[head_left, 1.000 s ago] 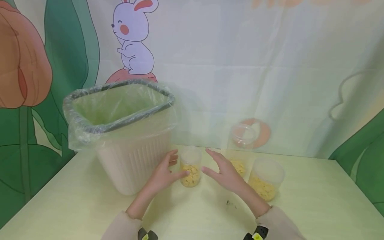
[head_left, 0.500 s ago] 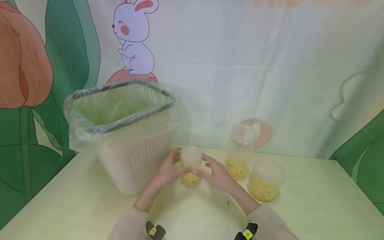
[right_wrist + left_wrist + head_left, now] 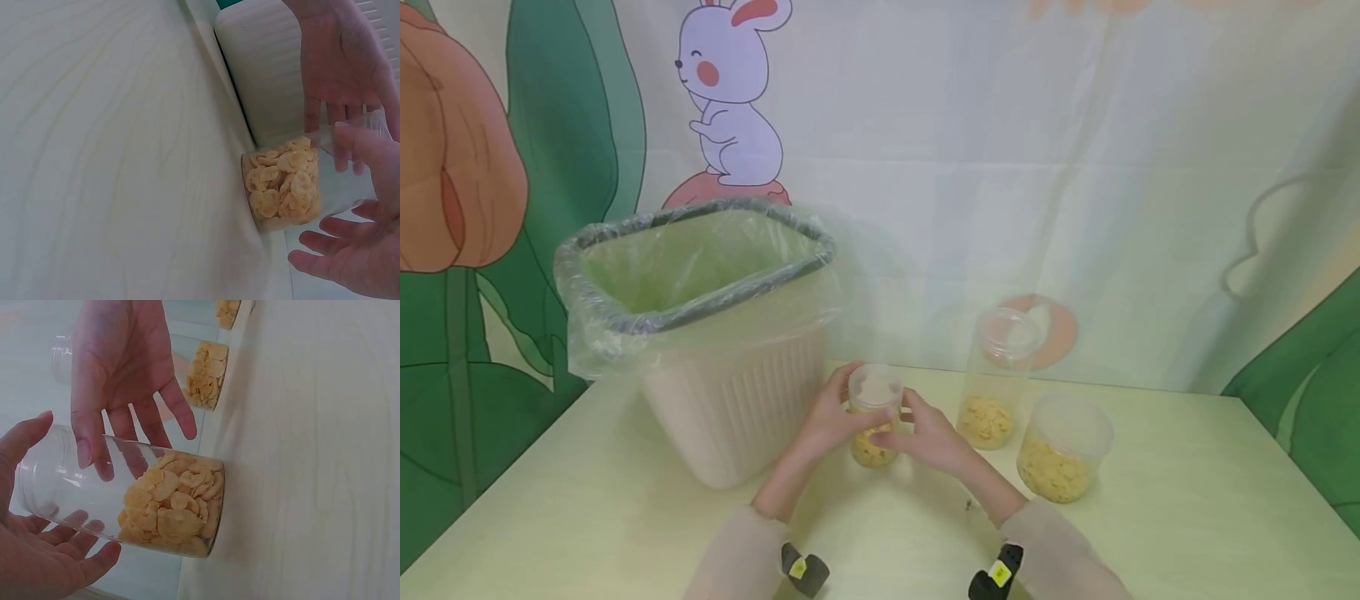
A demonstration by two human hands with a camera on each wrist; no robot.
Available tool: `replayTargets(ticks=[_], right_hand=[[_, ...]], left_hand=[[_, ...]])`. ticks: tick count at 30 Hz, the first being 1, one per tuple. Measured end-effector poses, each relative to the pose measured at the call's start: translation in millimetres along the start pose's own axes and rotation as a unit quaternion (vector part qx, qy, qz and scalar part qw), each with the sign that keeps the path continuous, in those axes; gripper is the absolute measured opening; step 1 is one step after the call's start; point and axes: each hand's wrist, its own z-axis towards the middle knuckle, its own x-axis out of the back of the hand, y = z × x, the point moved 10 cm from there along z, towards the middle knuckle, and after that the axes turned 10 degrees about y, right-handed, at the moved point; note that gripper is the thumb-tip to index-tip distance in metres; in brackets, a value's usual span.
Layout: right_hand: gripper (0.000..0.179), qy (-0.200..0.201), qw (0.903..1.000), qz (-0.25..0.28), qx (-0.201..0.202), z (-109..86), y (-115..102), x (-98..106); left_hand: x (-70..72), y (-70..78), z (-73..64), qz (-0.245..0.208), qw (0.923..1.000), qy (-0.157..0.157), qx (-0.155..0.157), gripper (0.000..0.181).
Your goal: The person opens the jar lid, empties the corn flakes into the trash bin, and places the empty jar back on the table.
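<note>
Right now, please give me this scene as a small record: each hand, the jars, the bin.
left hand: at the left side of the small jar, thumb in front
right hand: at its right side, thumb in front
small jar: upright on the table, part-filled with yellow flakes
tall jar, wide jar: to the right, flakes in both
bin: left, lined with clear bag

Pale printed cloth (image 3: 940,125) is hanging as a wall, a white rabbit print (image 3: 741,125) is perching on a pink mound (image 3: 730,192), an orange tulip print (image 3: 460,150) is standing leftward, green leaves (image 3: 561,104) are rising beside it, soft light is spreading over a light wood-grain table (image 3: 1195,483).
</note>
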Motion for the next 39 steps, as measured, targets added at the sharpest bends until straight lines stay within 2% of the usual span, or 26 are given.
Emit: replayTargets(ticks=[13,29,39], right_hand=[[0.073,-0.004,0.9997,0.013,0.018,1.6,-4,-5],[0.074,0.003,1.0000,0.002,-0.005,-5.2,-5,1],[0.073,-0.002,0.9992,0.039,-0.005,-17.3,-8,10]], left_hand=[[1.2,6.3,-2.4,-0.008,0.9992,0.029,-0.024,0.073],[3.7,17.0,-11.5,-0.002,0.9979,0.036,-0.054,0.069],[0.8,31.1,-23.1,-0.033,0.9966,0.031,-0.068,0.067]])
